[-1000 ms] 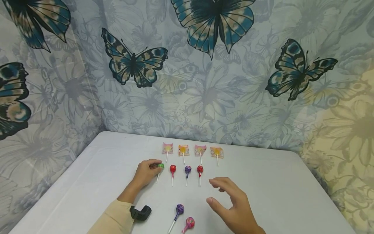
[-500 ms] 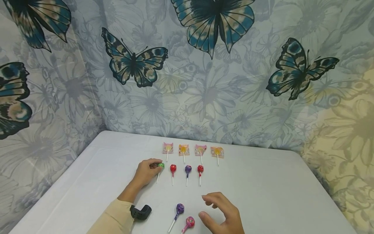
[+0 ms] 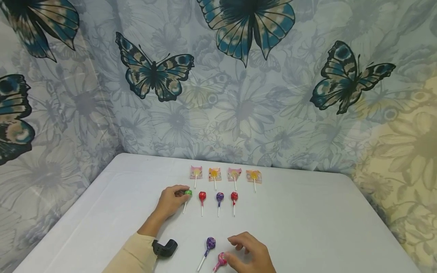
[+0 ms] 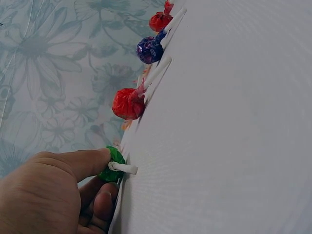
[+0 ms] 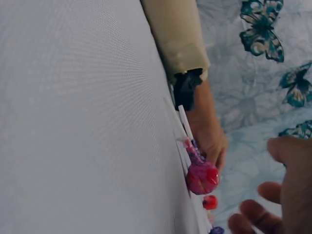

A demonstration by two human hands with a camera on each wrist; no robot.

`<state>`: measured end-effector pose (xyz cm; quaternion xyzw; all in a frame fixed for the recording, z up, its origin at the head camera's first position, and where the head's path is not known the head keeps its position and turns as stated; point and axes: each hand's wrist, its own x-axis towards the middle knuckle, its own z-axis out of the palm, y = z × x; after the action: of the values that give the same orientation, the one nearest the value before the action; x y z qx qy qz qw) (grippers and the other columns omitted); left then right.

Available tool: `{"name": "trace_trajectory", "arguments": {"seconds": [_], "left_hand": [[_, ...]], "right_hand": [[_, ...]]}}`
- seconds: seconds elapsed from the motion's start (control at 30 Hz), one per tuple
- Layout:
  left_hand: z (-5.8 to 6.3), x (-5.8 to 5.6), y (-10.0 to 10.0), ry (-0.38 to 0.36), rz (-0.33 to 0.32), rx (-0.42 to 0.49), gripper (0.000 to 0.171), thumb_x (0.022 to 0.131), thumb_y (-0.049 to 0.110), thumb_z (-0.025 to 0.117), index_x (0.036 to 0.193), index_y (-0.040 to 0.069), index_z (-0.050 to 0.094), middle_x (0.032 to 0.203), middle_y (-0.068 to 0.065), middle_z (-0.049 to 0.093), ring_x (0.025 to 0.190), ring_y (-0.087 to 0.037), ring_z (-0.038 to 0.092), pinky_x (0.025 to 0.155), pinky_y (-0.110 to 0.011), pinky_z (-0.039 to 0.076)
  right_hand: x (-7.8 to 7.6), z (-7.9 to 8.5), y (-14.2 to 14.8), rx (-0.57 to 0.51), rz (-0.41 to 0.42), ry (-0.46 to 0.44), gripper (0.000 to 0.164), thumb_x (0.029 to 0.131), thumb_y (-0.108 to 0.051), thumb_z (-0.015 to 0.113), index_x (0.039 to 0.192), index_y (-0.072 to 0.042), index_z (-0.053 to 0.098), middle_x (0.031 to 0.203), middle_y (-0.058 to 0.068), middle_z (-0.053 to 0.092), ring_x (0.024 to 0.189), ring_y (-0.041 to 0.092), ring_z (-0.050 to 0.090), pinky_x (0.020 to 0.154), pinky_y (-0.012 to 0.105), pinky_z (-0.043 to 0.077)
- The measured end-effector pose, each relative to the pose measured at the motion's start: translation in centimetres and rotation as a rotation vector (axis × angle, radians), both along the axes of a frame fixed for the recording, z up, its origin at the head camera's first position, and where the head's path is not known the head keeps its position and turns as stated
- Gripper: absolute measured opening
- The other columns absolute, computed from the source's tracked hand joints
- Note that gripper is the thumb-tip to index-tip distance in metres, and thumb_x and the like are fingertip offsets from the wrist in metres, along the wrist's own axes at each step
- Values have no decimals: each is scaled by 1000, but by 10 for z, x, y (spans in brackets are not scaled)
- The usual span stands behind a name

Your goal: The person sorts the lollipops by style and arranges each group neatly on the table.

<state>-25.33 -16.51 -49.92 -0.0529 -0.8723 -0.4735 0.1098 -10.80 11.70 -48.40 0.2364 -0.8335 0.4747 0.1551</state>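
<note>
My left hand (image 3: 171,201) pinches the head of a green lollipop (image 4: 113,164) between thumb and fingers, at the left end of a row. To its right in that row lie a red lollipop (image 3: 202,196), a purple lollipop (image 3: 220,197) and another red lollipop (image 3: 234,196). Nearer the front, my right hand (image 3: 252,253) hovers beside a pink lollipop (image 5: 202,178), thumb and fingers parted; in the head view the thumb tip overlaps its head. A second purple lollipop (image 3: 211,243) lies just left of the pink one.
Behind the row, several flat lollipops in clear wrappers (image 3: 215,174) form a back row on the white table (image 3: 307,220). A patterned butterfly cloth (image 3: 246,106) hangs behind the table. A black wrist camera (image 3: 165,248) sits on the left sleeve (image 3: 133,254).
My right hand has moved toward the front and left, from beside the row's right end to the pink lollipop. The left hand stays on the green lollipop.
</note>
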Motion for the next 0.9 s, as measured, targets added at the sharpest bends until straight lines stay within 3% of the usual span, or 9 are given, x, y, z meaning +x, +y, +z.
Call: {"name": "trace_trajectory", "arguments": {"seconds": [0.17, 0.23, 0.3, 0.43, 0.5, 0.67, 0.83, 0.9], "left_hand": [[1, 1, 1, -12, 5, 2, 25, 82, 5, 76, 106, 6, 73, 75, 3, 58, 68, -14, 51, 58, -26, 45], [2, 1, 1, -11, 0, 4, 25, 82, 5, 76, 106, 5, 73, 75, 2, 58, 68, -14, 51, 59, -26, 45], [3, 2, 1, -8, -4, 4, 25, 82, 5, 76, 106, 5, 73, 75, 2, 58, 68, -14, 52, 59, -26, 45], [4, 3, 0, -6, -2, 0, 25, 81, 6, 77, 106, 5, 73, 74, 3, 58, 68, -14, 52, 59, -26, 45], [4, 3, -1, -5, -2, 0, 25, 81, 6, 77, 106, 5, 73, 74, 3, 58, 68, -14, 52, 59, -27, 45], [4, 2, -2, 2, -6, 5, 25, 81, 5, 77, 106, 4, 73, 75, 3, 59, 69, -14, 53, 60, -27, 46], [2, 1, -2, 0, -2, 11, 25, 81, 6, 77, 106, 5, 74, 75, 3, 59, 69, -14, 53, 60, -27, 46], [1, 1, -1, -3, -5, 16, 25, 81, 5, 77, 106, 5, 73, 75, 2, 59, 69, -15, 53, 60, -27, 46]], "right_hand": [[-1, 1, 2, 115, 71, -225, 30, 84, -35, 76, 104, -12, 72, 86, -14, 58, 75, 4, 52, 63, 24, 47], [-1, 1, 2, 146, 107, -263, 34, 85, -37, 74, 106, -11, 71, 86, -15, 57, 76, 3, 50, 64, 24, 47], [-2, -2, 3, 159, 139, -212, 32, 84, -36, 75, 104, -11, 72, 86, -16, 57, 76, 3, 50, 64, 23, 46], [-5, -12, 3, 173, 175, -25, 19, 83, -29, 77, 96, -16, 73, 86, -18, 60, 76, 1, 49, 62, 21, 44], [-6, -15, 3, 181, 183, 13, 15, 84, -29, 76, 94, -18, 74, 87, -20, 61, 77, 1, 49, 62, 20, 43], [-7, -14, 2, 188, 184, 25, 12, 84, -27, 77, 93, -19, 74, 86, -20, 62, 78, 1, 52, 65, 22, 46], [-6, -11, 1, 88, 199, 45, 10, 83, -17, 77, 92, -18, 73, 85, -18, 63, 76, 1, 57, 66, 22, 49], [-4, -8, 1, 44, 211, -5, 9, 85, -16, 76, 93, -17, 73, 85, -17, 62, 75, 1, 59, 66, 22, 51]]}}
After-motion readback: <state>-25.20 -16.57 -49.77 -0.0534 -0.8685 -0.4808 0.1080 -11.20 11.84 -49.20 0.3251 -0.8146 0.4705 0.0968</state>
